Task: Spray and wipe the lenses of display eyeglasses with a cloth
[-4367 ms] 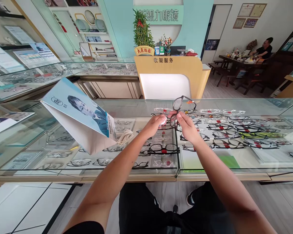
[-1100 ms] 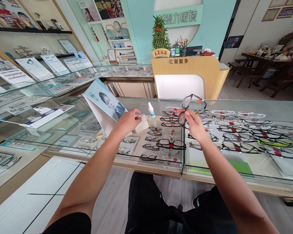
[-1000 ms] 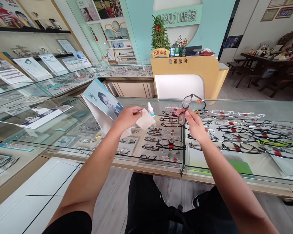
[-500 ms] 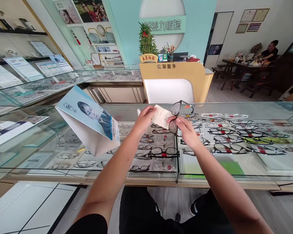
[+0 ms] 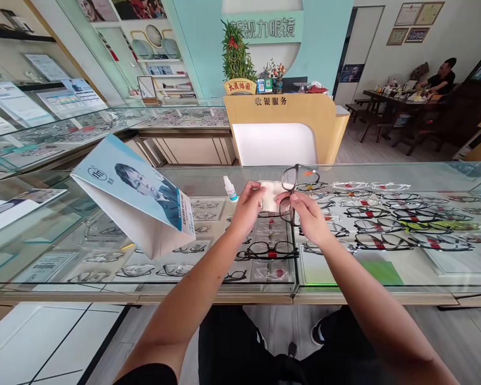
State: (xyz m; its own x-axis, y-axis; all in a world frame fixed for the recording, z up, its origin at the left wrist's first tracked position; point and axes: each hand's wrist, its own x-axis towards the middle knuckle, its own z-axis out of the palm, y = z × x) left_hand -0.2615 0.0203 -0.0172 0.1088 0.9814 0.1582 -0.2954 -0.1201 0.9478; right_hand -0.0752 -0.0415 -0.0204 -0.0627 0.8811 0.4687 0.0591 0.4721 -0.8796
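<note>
My right hand (image 5: 308, 215) pinches a pair of dark-framed eyeglasses (image 5: 291, 179), held on end above the glass counter with one lens over the other. A folded pale cloth (image 5: 269, 195) is gripped in my left hand (image 5: 249, 202), thumb on its near side. The cloth reaches across to the fingers of my right hand, close to the lower lens; whether it touches the lens I cannot tell. Behind my left hand, a small white spray bottle (image 5: 230, 189) with a blue base stands on the counter top.
A folded cardboard sign (image 5: 138, 187) stands on the counter at left. Under the glass (image 5: 344, 174) lie several rows of eyeglasses (image 5: 379, 241). Beyond is a wooden cashier desk (image 5: 280, 112) with a plant (image 5: 238, 59). A person (image 5: 444, 77) sits at a far table.
My left hand and the cloth have shifted slightly right, closer to the eyeglasses. The spray bottle, mostly hidden before, now shows fully. The view has tilted down a little.
</note>
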